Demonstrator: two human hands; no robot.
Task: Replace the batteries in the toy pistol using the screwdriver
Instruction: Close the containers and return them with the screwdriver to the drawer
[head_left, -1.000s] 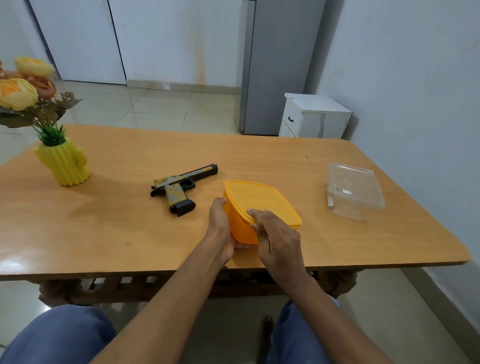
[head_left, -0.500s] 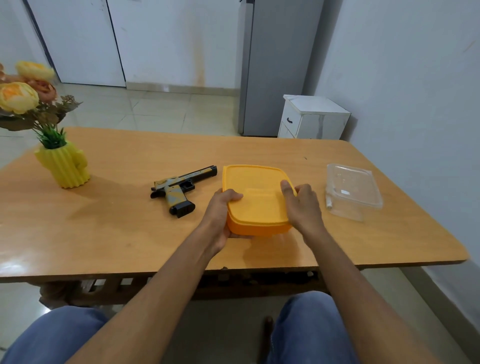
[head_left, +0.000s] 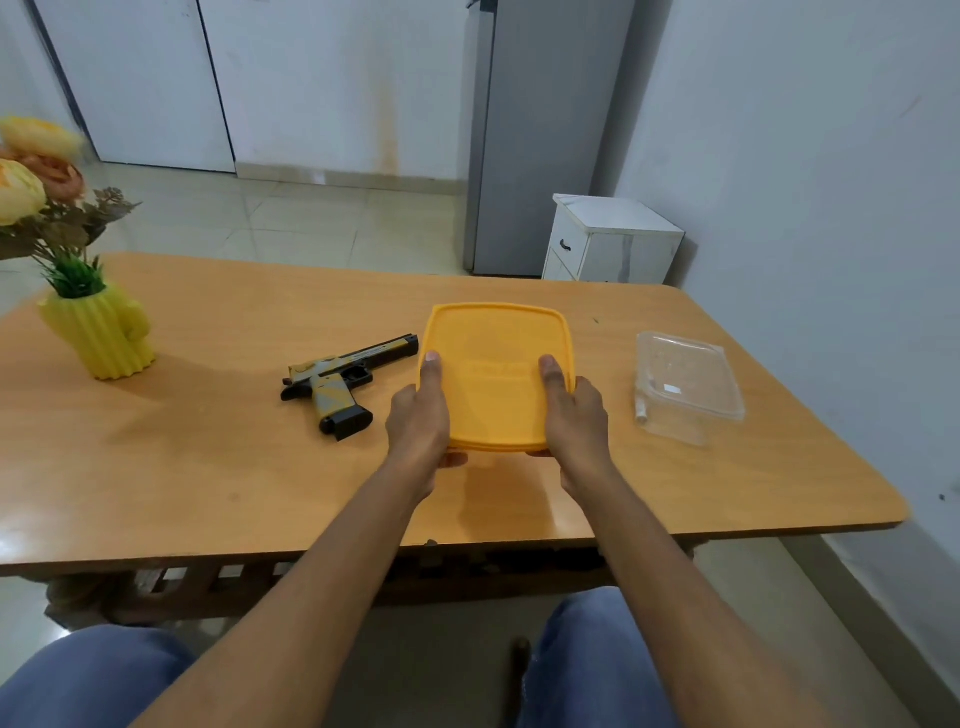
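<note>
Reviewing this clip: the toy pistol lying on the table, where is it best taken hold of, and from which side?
Probably by the grip of the toy pistol. It lies flat on the table with the grip angled toward the person and the barrel pointing away toward the orange container. Coming from the near side with the left hand suits it: the grip's sides are free, though that hand now holds the container.

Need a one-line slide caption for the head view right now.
Both hands, left and right, grip the lidded orange box on the table, toy pistol lying beside it.
</note>
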